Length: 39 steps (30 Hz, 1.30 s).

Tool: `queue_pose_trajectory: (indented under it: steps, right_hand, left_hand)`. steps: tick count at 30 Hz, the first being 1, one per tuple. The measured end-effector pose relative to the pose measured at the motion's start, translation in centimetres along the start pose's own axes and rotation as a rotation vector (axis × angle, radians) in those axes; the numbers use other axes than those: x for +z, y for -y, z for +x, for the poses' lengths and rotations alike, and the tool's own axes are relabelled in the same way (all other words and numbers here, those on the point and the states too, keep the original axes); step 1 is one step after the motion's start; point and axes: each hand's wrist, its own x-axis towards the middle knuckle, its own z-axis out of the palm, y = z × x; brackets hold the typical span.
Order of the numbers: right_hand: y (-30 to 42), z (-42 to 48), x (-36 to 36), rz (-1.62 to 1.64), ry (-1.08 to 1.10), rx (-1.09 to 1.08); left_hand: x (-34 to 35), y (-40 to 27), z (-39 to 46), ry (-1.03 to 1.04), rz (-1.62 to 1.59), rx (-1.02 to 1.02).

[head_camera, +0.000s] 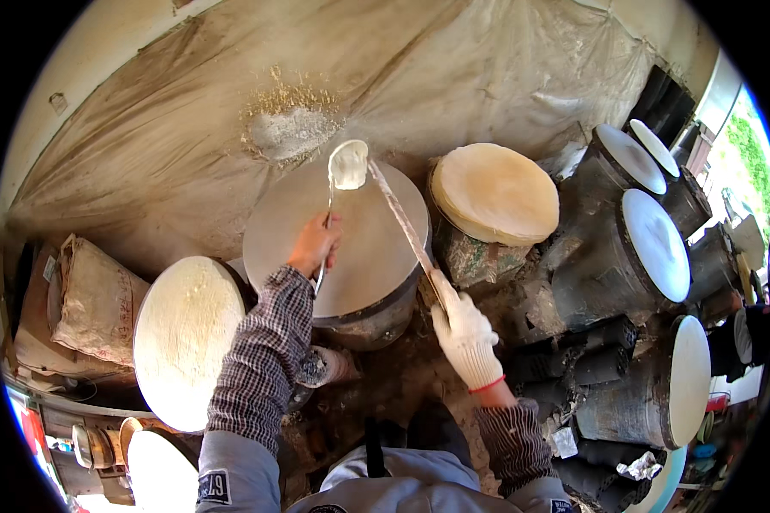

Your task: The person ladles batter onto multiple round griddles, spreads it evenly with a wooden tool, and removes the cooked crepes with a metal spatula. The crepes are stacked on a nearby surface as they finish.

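Note:
In front of me is a wide round griddle point(276, 237) with a smooth greyish-beige top, set on a dark drum-like stove. My left hand point(316, 243), bare, grips the handle of a metal ladle. The ladle's bowl point(348, 165) is coated with thick white batter and appears above the griddle's far part. My right hand point(461, 333), in a white knitted glove with a red cuff edge, holds a long wooden stick point(399, 215) crusted with pale residue. The stick reaches up over the griddle's right side, its far end close to the ladle bowl. Whether it touches the griddle is unclear.
A stack of thin round flatbreads point(495, 192) stands right of the griddle. A pale round top point(189, 343) is at left, near a sack point(99, 308). Drum stoves point(590, 250) and honeycomb coal briquettes point(606, 346) crowd the right. Stained sheeting point(423, 77) hangs behind.

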Motion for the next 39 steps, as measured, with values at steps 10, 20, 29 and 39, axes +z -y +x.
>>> queue_pose_trajectory:
  steps: [10,20,29,39]
  right_hand:
    - [-3.0,10.4,0.8,-0.281,0.034,-0.324]
    - [-3.9,9.2,-3.9,0.040,0.133,-0.135]
    - [-1.6,13.8,1.5,-0.248,-0.119,-0.394]
    - [2.3,11.7,0.6,0.182,0.266,0.034]
  left_hand:
    - [1.8,0.9,-0.1,-0.260,0.298,0.014]
    - [-1.5,3.0,-0.2,-0.548,0.773,0.170]
    - [-2.7,2.9,-1.1,-0.485,0.814,0.128]
    - [-4.8,3.9,-0.7,-0.465,0.825,0.171]
